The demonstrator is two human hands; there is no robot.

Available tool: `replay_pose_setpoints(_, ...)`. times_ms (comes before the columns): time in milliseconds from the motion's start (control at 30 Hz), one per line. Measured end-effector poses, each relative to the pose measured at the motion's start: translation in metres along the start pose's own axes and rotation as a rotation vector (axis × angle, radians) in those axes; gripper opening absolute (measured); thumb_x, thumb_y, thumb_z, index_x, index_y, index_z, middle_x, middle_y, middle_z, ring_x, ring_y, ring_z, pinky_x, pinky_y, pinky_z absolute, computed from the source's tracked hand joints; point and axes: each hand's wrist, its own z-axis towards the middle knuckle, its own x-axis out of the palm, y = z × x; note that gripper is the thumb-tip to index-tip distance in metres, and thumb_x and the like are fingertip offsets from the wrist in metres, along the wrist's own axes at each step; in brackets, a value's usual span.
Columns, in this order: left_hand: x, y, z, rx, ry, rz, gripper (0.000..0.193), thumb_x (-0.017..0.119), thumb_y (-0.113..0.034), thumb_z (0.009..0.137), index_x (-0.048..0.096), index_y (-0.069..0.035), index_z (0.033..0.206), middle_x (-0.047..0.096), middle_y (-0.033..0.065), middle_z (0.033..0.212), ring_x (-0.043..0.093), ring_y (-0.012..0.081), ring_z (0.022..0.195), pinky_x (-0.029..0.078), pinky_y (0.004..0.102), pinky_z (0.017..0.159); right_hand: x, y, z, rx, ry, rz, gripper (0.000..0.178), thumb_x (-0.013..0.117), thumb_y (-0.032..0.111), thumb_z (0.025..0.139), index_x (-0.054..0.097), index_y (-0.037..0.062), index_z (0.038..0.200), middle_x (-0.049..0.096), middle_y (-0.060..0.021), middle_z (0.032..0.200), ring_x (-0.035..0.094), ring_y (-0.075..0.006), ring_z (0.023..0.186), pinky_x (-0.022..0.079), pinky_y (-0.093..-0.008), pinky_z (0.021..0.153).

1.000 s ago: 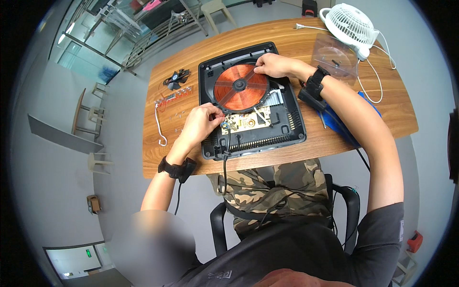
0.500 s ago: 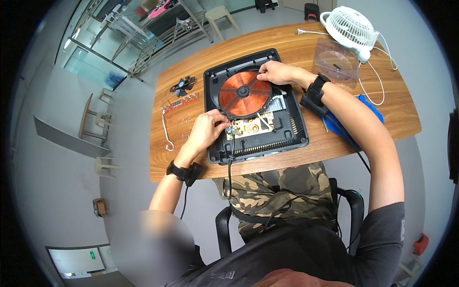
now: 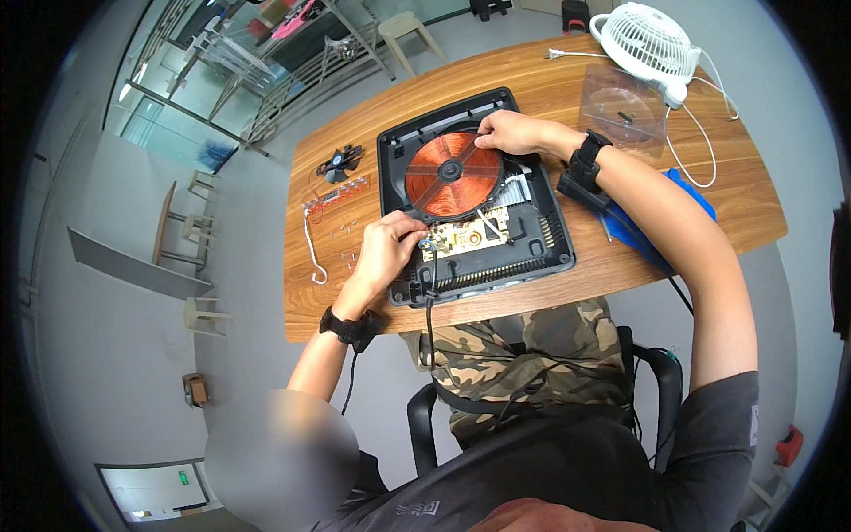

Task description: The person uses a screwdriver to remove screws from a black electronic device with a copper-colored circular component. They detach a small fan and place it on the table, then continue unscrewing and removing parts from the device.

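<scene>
Copper coil point(image 3: 452, 177), round and flat, in the far half of an open black housing point(image 3: 542, 254) on the wooden table point(image 3: 310, 315), face upward with the dark hub in plain sight. Sits just beyond a pale circuit board point(image 3: 463, 237), with a finned metal block point(image 3: 516, 191) at the near right of its rim. Housing laid open side up, leaving both coil and board within reach.

Right hand point(image 3: 511, 133) bent over the far right of the coil, thumb and fingertips pinching its rim; held by the edge probably to steady it and spare the windings.

Left hand point(image 3: 387, 252) at the board's left end, close to the coil's near-left rim, thumb and forefinger drawn near each other. Too small and crowded there to tell a pinch on a wire from a mere touch. Comes in from the left side, leaving most of the board uncovered.

Black cable point(image 3: 430, 332) running from the housing's near edge over the table edge, out of the way of all the fingers.

Left of the housing, well apart from it, a small black fan point(image 3: 340, 163), a reddish strip of parts point(image 3: 341, 196), a white hooked wire point(image 3: 312, 252) and scattered little metal pieces point(image 3: 346, 228), perhaps grouped there against loss. Off to the right, a clear plastic piece point(image 3: 620, 111) just beside a white fan point(image 3: 651, 44), and blue cloth point(image 3: 635, 238) partly hidden behind the right forearm.
</scene>
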Motion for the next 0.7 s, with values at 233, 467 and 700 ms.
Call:
replay_pose_setpoints(233, 0.006, -0.001, -0.001, -0.015, -0.046, -0.004, 0.009, 0.076, -0.004, 0.083, 0.077, 0.000, 0.092, 0.072, 0.0111, 0.087, 0.070, 0.0255, 0.079, 0.054, 0.0329, 0.074, -0.001, -0.004, 0.001, -0.023, -0.002, -0.009, 0.037, 0.066, 0.033, 0.098, 0.070, -0.0013, 0.111, 0.072, -0.0178, 0.102, 0.067, -0.0284, 0.097, 0.051, -0.0395, 0.087)
replay_pose_setpoints(467, 0.012, 0.001, -0.005, -0.041, -0.098, -0.053, 0.010, 0.076, -0.003, 0.084, 0.077, 0.000, 0.093, 0.071, 0.0118, 0.085, 0.069, 0.0251, 0.077, 0.054, 0.0324, 0.073, -0.003, 0.006, -0.003, 0.022, 0.039, -0.011, 0.037, 0.065, 0.029, 0.099, 0.068, -0.0033, 0.118, 0.072, -0.0174, 0.104, 0.066, -0.0251, 0.097, 0.051, -0.0374, 0.088)
replay_pose_setpoints(700, 0.010, -0.001, -0.006, 0.040, -0.107, 0.008, 0.009, 0.073, -0.002, 0.086, 0.076, 0.001, 0.094, 0.070, 0.0126, 0.086, 0.069, 0.0278, 0.079, 0.055, 0.0339, 0.074, -0.001, -0.001, -0.001, -0.024, -0.009, -0.001, 0.037, 0.067, 0.032, 0.098, 0.070, -0.0015, 0.113, 0.072, -0.0175, 0.102, 0.067, -0.0269, 0.096, 0.051, -0.0386, 0.086)
